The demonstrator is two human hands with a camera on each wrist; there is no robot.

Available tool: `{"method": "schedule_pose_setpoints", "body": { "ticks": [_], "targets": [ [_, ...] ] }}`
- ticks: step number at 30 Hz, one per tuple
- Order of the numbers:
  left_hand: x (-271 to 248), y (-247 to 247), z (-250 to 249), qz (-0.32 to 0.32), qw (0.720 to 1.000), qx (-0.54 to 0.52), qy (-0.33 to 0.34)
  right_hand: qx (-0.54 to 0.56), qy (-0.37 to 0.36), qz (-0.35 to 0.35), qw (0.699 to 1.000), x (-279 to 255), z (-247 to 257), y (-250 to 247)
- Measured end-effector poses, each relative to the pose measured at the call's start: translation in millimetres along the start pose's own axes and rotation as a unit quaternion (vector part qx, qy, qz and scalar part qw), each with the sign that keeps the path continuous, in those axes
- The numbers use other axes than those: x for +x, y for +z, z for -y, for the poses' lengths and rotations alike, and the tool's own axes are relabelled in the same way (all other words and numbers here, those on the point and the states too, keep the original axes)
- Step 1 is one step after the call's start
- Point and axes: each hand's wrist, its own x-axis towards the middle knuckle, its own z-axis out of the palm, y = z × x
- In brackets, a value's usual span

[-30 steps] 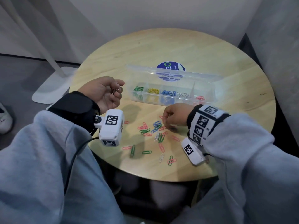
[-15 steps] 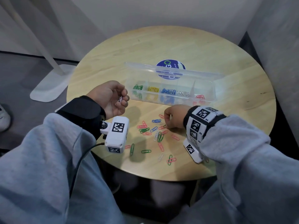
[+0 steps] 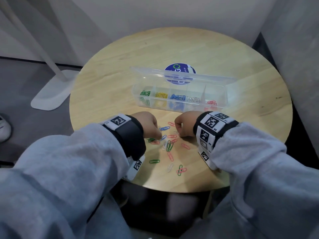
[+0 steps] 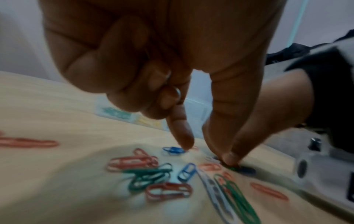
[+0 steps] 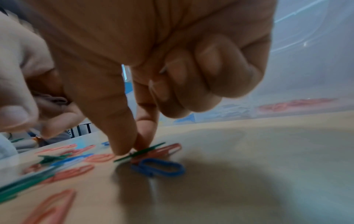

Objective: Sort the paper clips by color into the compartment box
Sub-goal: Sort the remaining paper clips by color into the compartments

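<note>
While left hand (image 3: 148, 125) pinches, right hand (image 5: 145, 84) pinches green clip (image 5: 139, 152).

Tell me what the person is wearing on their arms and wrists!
Both arms are in baggy light grey sleeves. Each wrist has a black band. The right wrist band carries several white tiles printed with black square codes, some with tiny labels beside them. The left wrist band has one such tile on top. A small white box with another code, the left wrist camera, pokes out beneath it.
</note>
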Motion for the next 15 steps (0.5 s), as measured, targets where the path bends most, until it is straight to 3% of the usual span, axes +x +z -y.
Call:
{"method": "schedule_pose_setpoints", "body": {
  "ticks": [6,15],
  "targets": [
    [7.5,21.6,-16.0,0.020,0.997,0.079,0.015,0.044,0.028,-0.035,0.998,4.6,-1.6,2.7],
    [13.1,31.6,-21.6,0.028,0.996,0.079,0.023,-0.008,0.055,0.050,0.997,3.9,0.6,3.4]
  ]
}}
